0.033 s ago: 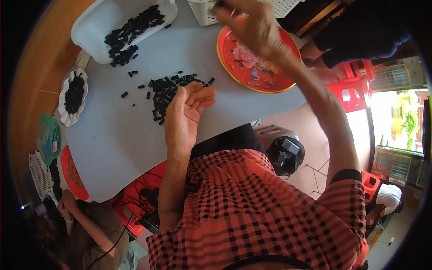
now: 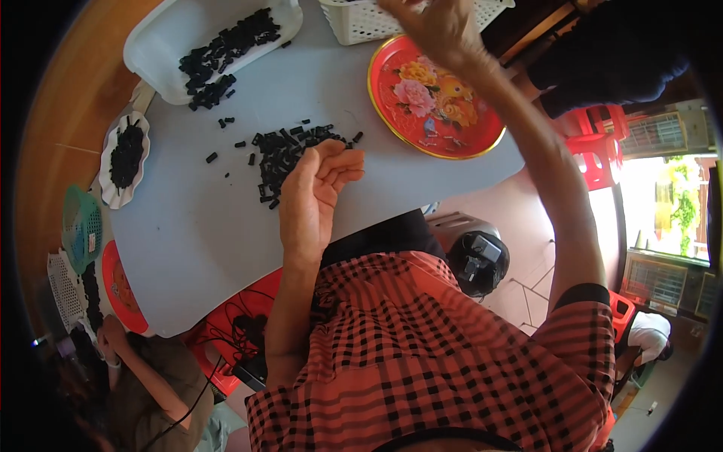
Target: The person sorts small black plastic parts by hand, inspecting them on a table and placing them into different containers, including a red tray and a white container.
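My left hand (image 2: 315, 202) is raised at the near edge of a pile of small black plastic parts (image 2: 277, 162) on the grey table. Its fingers are curled in, and the thumb and index fingertips are not plain, so anything pinched there is hidden. My right hand (image 2: 448, 34) reaches to the top edge of the view, over the far side of a red flowered tray (image 2: 399, 132) and beside a white perforated basket (image 2: 361, 24). Its fingers are partly cut off and blurred. Several tiny metallic pieces (image 2: 449, 141) lie on the tray.
A white bin (image 2: 154, 56) with black parts stands at the far left. Below it, a scalloped white dish (image 2: 113, 197) holds thin black pieces. Another person's arm (image 2: 154, 377) is at the lower left. Red stools (image 2: 595, 162) stand at the right.
My right hand has moved slightly up and right, further over the basket, baring more of the tray's flowers. The left hand keeps its pose.
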`<state>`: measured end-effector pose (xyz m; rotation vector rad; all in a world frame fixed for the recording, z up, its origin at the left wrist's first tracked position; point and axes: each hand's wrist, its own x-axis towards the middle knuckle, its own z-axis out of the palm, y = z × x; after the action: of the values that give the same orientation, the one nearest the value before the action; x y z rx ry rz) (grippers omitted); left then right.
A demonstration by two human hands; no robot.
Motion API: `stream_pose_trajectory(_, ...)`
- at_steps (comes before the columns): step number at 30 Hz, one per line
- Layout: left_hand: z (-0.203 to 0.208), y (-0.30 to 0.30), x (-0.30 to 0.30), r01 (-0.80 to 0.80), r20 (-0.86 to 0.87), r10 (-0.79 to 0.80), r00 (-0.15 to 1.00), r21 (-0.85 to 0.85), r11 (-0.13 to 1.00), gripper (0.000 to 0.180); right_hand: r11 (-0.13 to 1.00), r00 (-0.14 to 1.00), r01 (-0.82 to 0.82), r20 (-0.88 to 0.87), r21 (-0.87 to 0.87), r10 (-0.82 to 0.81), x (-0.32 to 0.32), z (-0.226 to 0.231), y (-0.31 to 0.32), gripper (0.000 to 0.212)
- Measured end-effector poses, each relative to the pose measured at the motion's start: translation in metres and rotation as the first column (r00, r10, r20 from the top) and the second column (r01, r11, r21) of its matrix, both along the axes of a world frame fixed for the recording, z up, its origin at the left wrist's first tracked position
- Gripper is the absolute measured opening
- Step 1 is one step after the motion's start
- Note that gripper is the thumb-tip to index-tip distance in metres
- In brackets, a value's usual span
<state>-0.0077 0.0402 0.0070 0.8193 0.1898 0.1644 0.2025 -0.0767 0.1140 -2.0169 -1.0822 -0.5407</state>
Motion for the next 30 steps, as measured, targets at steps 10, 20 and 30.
stream_pose_trajectory(10, -0.005, 0.010, -0.015, -0.036, -0.026, 0.036, 0.999, 0.016, 0.999, 0.033, 0.920, 0.917, -0.383, 0.090, -0.083, 0.390, -0.010, -0.062, 0.107, 0.025)
stream_pose_trajectory(20, -0.006, 0.012, -0.016, 0.084, -0.030, -0.083, 0.996, 0.019, 0.996, 0.030, 0.851, 0.853, -0.457, 0.144, -0.260, 0.502, -0.019, -0.114, 0.194, 0.030)
stream_pose_trajectory(30, -0.002, 0.009, -0.018, 0.163, -0.087, -0.162, 0.983, 0.003, 0.987, 0.026, 0.803, 0.806, -0.579, -0.249, -0.140, 0.537, -0.014, -0.097, 0.140, 0.028)
